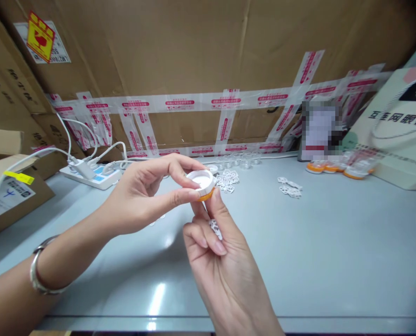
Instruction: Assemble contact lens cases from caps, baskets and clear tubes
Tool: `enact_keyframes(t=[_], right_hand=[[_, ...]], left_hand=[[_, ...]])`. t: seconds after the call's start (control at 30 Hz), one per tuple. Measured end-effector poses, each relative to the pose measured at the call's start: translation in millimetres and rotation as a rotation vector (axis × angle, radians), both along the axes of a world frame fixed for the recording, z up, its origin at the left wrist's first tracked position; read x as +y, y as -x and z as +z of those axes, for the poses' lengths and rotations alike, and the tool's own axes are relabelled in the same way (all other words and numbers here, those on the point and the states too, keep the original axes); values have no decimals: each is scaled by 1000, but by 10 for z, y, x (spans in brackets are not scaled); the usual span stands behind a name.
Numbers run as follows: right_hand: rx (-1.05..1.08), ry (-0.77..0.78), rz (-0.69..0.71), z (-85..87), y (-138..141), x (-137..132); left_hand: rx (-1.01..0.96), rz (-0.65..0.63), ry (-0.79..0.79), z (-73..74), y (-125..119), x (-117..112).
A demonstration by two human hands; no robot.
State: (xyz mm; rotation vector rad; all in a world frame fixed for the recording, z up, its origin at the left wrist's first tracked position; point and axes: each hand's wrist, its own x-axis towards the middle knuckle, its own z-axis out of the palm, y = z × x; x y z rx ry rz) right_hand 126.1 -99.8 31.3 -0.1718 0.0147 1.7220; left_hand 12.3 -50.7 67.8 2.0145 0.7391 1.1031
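Two bare hands and a cup, raised above the table (334, 256); the cup (203, 186), white with an orange base, is tilted so that its open mouth faces the wearer, presumably for a clear view inside; the left hand (143, 198) is closed on its white wall, thumb in front and fingers along the far rim; the right hand (225, 261) grips low at the orange base, which probably steadies the cup without covering the mouth; the curled fingers of that hand also trap white cutouts (215, 228), a hold that seems to leave thumb and fingertip free for the cup; a cutout pile (226, 179) lies just beyond the hands, perhaps for easy reach, with clear pots (243, 161) behind it; orange-based pots (356, 172) stand well apart, beside the bag (397, 140), seemingly to spare working space.
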Motion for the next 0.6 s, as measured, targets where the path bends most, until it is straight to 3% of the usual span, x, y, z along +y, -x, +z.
enact_keyframes(t=[0.43,0.6], right_hand=[[-30,28,5,-32,-16,-27],[3,14,42,5,-27,-6]], left_hand=[[135,-82,27,74,84,53],[63,-47,12,42,44,58]])
